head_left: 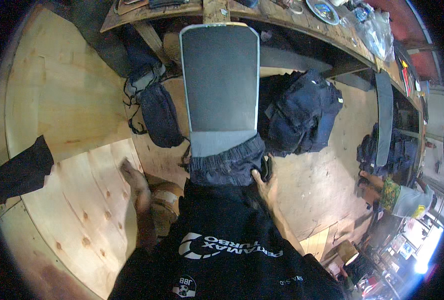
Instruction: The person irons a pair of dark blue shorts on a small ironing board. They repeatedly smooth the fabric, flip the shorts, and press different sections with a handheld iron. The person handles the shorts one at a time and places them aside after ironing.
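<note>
A long board (pixel 221 80) with a dark grey face and pale edges extends away from me in the middle. Around its near end sits a dark navy garment (pixel 226 162) with a gathered, elastic-looking waistband. My right hand (pixel 267 186) grips the garment at its right edge, thumb on top and the other fingers mostly hidden in the cloth. Off to the left of the board, my left hand (pixel 136 180) is above the pale plywood, apart from the garment. Its fingers are blurred, so their pose is unclear.
A pile of dark garments (pixel 302 112) lies right of the board, and a dark bag-like bundle with cords (pixel 160 115) lies left. A cluttered wooden bench (pixel 302 25) spans the far side. Black cloth (pixel 22 170) lies far left. Another person (pixel 402 197) is at the right.
</note>
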Available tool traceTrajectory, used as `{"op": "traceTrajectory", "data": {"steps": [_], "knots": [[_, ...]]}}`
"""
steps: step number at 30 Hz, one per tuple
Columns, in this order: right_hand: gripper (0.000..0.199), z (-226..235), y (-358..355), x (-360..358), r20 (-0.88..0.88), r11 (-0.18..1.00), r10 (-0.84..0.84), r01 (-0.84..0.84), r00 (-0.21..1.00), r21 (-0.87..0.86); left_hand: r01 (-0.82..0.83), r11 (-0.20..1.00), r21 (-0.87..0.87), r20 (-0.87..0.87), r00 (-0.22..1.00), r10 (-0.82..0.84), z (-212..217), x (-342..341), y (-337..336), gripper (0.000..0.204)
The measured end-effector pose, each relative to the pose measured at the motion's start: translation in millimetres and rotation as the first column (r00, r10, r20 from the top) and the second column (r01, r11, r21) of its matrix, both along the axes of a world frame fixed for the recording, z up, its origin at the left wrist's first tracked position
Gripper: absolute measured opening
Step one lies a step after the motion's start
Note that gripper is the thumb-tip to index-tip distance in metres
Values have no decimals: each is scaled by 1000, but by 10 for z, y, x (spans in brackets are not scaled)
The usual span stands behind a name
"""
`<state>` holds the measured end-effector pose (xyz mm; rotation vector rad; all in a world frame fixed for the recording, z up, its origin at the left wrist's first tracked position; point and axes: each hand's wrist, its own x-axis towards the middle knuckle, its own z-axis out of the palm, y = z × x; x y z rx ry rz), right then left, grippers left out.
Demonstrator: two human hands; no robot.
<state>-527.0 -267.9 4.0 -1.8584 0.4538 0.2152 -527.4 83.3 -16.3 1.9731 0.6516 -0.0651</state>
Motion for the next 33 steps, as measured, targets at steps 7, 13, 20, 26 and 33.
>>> {"op": "traceTrajectory", "data": {"steps": [7,13,20,26,33], "knots": [[88,-106,314,1597,382,927,23,124,924,-355,141,967,-211,-156,972,-176,130,1145,-712,99],[89,-500,259,4174,463,849,61,198,884,-489,150,989,-7,-6,989,-150,179,3670,-483,104],[49,183,16,2567,590,984,53,58,805,-167,372,576,727,135,746,-652,179,3482,-873,130],[94,670,217,2336,135,506,853,-862,504,18,268,631,728,122,855,-504,105,3803,-1023,147],[81,455,109,2616,103,426,900,-904,423,-15,206,663,720,192,859,-474,86,3791,-1024,147]]}}
